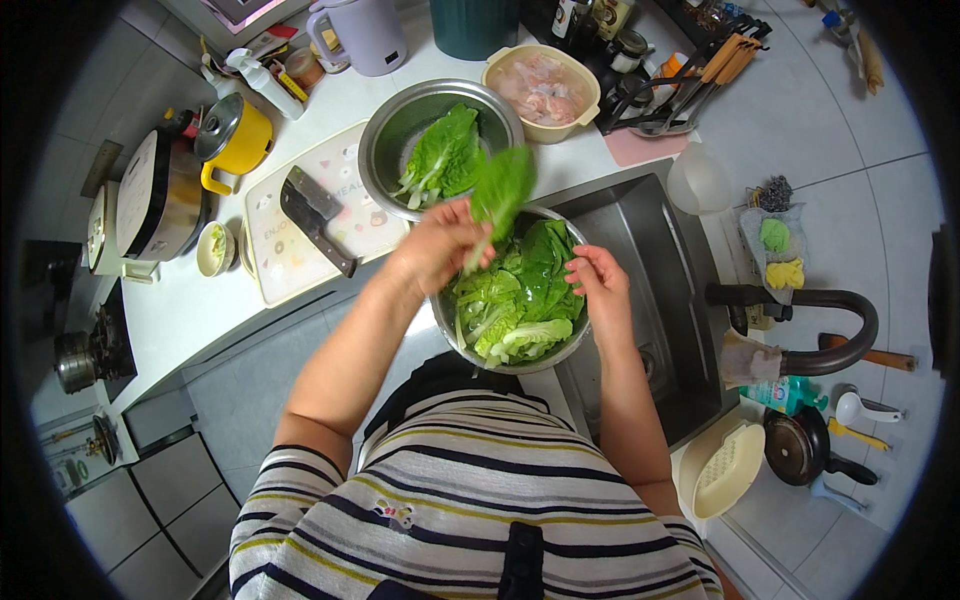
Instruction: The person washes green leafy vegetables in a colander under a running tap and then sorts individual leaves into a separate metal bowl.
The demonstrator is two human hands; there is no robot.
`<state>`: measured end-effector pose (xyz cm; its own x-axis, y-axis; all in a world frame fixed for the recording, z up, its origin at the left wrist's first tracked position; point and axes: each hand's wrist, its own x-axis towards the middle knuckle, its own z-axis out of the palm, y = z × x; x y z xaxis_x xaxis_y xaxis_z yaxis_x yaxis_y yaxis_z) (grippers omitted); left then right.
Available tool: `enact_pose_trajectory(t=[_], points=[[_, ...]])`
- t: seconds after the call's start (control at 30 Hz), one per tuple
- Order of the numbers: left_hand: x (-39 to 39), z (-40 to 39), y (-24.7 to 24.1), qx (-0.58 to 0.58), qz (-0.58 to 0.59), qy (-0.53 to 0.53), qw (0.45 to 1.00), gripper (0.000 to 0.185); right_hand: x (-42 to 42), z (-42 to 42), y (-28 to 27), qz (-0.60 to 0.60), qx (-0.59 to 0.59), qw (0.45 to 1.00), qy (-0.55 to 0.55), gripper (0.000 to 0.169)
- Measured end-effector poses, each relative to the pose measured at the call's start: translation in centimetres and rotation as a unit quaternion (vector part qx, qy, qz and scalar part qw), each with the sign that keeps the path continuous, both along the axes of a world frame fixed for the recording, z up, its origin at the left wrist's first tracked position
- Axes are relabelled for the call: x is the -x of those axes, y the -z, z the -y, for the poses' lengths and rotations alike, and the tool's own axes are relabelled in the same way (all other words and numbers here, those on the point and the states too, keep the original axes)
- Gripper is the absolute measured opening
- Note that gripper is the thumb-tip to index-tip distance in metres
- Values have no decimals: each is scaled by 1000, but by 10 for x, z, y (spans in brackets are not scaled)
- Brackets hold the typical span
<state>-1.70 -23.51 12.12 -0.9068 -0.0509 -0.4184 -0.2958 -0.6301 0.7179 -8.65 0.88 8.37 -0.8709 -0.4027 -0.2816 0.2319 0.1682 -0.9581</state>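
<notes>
My left hand (450, 244) pinches a green lettuce leaf (504, 187) by its pale stalk. The leaf is blurred and stands over the gap between two metal bowls. Below it, the nearer steel bowl (444, 319) is full of wet lettuce leaves (517, 292). My right hand (604, 289) is at this bowl's right rim, its curled fingertips beside the leaves; whether it grips anything is not clear. Farther back, a second steel bowl (375, 142) holds a few lettuce leaves (442, 154).
Left of the bowls, a cleaver (319, 217) lies on a cutting board (281, 262). A beige basin (592, 116) of raw meat in liquid stands at the back. The dark sink (637, 225) and faucet (832, 300) are to the right. A small bowl (214, 251) sits left.
</notes>
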Motion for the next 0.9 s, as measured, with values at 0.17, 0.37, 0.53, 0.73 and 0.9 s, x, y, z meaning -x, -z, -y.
enact_pose_trajectory(t=[0.17, 0.37, 0.53, 0.73, 0.9], points=[[29, 57, 4, 200, 59, -123, 970, 22, -11, 0, 8, -36, -31, 998, -50, 18], [-20, 9, 57, 692, -112, 6, 714, 29, -18, 1, 13, -58, -43, 996, -48, 17], [-27, -33, 61, 737, 29, 84, 670, 25, -16, 3, 17, -55, -57, 995, -60, 17], [-16, -33, 63, 706, 8, 53, 706, 19, -21, 15, 22, -57, -31, 996, -66, 18], [-25, -39, 35, 504, -49, -33, 862, 12, -22, 20, 15, -42, -20, 997, -67, 27]])
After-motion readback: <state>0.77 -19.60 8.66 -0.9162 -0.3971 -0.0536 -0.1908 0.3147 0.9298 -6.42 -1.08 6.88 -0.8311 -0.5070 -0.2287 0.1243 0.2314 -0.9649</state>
